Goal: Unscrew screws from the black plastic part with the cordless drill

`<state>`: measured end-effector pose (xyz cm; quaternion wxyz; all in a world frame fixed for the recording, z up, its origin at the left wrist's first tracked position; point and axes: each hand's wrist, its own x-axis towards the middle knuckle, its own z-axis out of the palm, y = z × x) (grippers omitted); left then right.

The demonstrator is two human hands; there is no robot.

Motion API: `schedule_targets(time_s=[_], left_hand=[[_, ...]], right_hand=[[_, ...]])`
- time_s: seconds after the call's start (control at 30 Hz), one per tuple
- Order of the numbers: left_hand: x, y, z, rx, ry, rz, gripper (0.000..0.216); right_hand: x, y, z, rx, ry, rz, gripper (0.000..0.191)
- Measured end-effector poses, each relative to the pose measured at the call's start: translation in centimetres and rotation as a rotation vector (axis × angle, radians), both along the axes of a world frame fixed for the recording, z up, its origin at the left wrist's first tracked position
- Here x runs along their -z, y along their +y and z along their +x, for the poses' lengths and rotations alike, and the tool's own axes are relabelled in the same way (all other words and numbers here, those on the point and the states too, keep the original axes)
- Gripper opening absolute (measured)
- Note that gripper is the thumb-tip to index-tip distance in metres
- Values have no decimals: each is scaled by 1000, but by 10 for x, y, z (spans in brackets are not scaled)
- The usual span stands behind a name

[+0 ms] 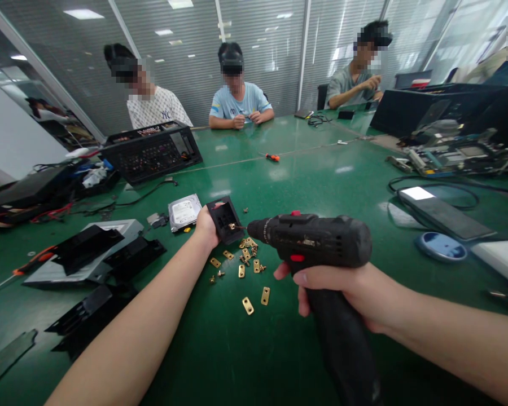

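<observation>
My right hand grips a black cordless drill by its handle, with the chuck facing left. The drill's thin bit reaches into the open side of a small black box-like bracket, close to a brass-coloured piece inside it. Whether the bit touches that piece I cannot tell. My left hand is closed around the bracket's left side, its fingers partly hidden behind it. Beneath the bracket and drill tip, several brass plates with holes and small screws lie scattered on the green table.
A hard drive lies just left of my left hand. Black metal brackets and an orange-handled screwdriver are farther left. A computer case, another screwdriver, circuit boards and a round blue dish surround the workspace. Several people sit opposite.
</observation>
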<state>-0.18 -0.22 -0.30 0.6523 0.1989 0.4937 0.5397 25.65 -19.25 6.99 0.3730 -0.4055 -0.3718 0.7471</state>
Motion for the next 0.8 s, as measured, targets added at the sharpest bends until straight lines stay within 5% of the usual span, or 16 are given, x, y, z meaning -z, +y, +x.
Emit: schedule_targets(time_s=[0.13,0.37,0.6,0.8], left_hand=[[2,1,2,-46,-2,28,14],[3,1,2,-53,11,42,14],[5,3,-1,-44,31,40,17],[2,1,0,-43,18,31,18]], right_hand=[[-9,20,17,-53,-108,108,84],[-12,29,31,-257,-330,455,83],[-3,18,26,-303,-472,825,27],[0,6,15,-271,-385,849,19]])
